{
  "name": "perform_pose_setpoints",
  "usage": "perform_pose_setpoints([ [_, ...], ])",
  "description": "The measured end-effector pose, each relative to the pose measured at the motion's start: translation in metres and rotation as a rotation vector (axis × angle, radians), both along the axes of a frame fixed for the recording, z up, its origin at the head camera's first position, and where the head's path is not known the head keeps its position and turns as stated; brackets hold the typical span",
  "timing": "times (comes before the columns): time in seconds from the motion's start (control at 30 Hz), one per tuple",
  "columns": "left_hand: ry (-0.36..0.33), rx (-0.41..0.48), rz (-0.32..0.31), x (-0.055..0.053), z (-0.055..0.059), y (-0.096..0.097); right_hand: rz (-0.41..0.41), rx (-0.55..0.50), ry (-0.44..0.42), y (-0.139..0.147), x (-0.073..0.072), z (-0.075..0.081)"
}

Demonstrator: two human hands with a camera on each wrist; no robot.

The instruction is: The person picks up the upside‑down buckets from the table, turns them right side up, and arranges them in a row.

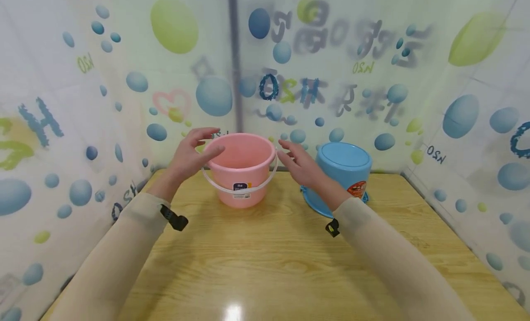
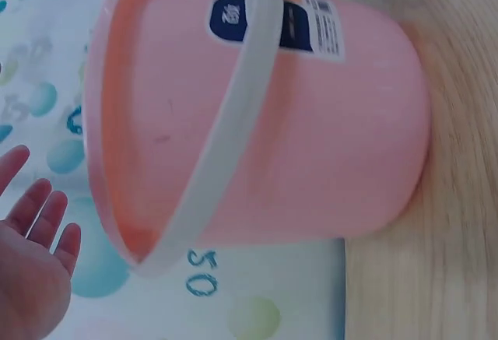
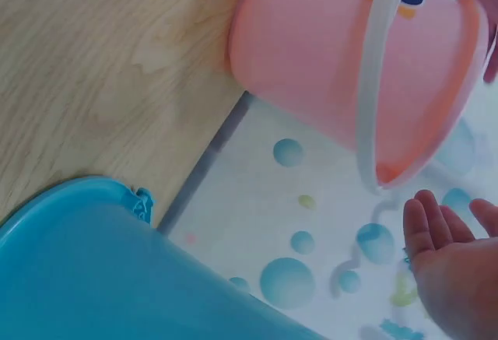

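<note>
A pink bucket (image 1: 238,178) stands upright towards the back of the wooden table, its white handle (image 1: 223,189) hanging across the front over a dark label. At its left rim is my left hand (image 1: 186,156), fingers spread and slightly bent, holding nothing. My right hand (image 1: 304,167) is raised just right of the rim with loosely extended fingers, also holding nothing. In the left wrist view, a gap shows between the left hand (image 2: 35,270) and the pink bucket. The right wrist view shows the right hand (image 3: 459,278) close beside the rim, palm partly visible.
A blue bucket (image 1: 341,162) stands upside down to the right, partly behind my right forearm, with a red sticker (image 1: 357,189) on its side. White curtains (image 1: 352,118) with blue and green dots enclose the wooden table (image 1: 265,252) at the back and both sides.
</note>
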State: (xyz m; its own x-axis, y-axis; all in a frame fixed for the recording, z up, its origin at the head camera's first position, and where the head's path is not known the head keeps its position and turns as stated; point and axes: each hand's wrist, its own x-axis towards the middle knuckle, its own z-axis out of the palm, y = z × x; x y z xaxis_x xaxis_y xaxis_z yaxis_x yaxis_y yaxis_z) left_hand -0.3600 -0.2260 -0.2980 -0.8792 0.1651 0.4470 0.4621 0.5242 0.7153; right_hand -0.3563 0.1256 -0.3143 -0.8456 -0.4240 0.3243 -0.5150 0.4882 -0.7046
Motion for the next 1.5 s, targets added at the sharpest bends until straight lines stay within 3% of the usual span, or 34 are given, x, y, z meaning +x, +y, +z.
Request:
perform_pose_setpoints([
  [0.2, 0.028, 0.012, -0.105, 0.012, 0.009, 0.016, 0.065, 0.045, 0.05, 0.009, 0.023, 0.001],
  [0.4, 0.069, -0.033, -0.178, 0.025, 0.013, 0.035, 0.089, 0.085, 0.072, 0.023, 0.046, -0.002],
  [0.63, 0.149, -0.063, -0.327, 0.04, 0.015, 0.058, 0.125, 0.116, 0.076, 0.042, 0.067, -0.009],
  [0.73, 0.153, -0.092, -0.349, 0.046, 0.013, 0.067, 0.129, 0.127, 0.06, 0.051, 0.074, -0.014],
  [0.9, 0.103, -0.09, -0.396, 0.053, 0.009, 0.08, 0.133, 0.132, 0.066, 0.063, 0.084, -0.023],
  [1.13, 0.125, -0.126, -0.481, 0.063, 0.006, 0.098, 0.148, 0.146, 0.078, 0.075, 0.096, -0.033],
  [1.33, 0.139, -0.172, -0.563, 0.067, -0.007, 0.113, 0.172, 0.151, 0.075, 0.087, 0.102, -0.038],
  [1.5, 0.127, -0.244, -0.574, 0.071, -0.018, 0.128, 0.154, 0.19, 0.104, 0.106, 0.105, -0.041],
])
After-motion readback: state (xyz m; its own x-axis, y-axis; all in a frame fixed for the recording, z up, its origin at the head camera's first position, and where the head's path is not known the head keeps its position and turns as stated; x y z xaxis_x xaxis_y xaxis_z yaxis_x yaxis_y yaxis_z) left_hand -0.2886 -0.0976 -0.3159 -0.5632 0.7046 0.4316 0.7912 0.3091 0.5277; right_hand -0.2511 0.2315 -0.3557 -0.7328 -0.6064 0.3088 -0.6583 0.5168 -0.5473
